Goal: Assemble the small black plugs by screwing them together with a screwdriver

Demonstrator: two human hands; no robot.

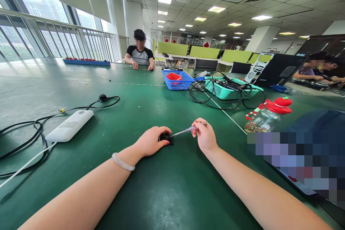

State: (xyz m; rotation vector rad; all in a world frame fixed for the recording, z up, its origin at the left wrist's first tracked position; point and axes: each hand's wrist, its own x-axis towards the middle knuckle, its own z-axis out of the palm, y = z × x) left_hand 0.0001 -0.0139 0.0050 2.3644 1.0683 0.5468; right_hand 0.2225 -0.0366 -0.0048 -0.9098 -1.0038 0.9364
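Observation:
A small black part [167,137] lies on the green table [167,194], near the middle of the view. My left hand [153,141] grips it from the left, thumb and fingers around its edges. My right hand [204,134] is closed around the handle of a thin screwdriver [183,131] with a clear purplish handle. The screwdriver's metal shaft points left and its tip meets the black part or lies just at it; the exact contact is too small to tell.
A white power bank [70,125] with cables lies at left. Farther back are a blue basket [178,84] and a teal basket [226,92] with black cables. A red-lidded jar [266,116] stands at right. A person [140,55] sits across the table.

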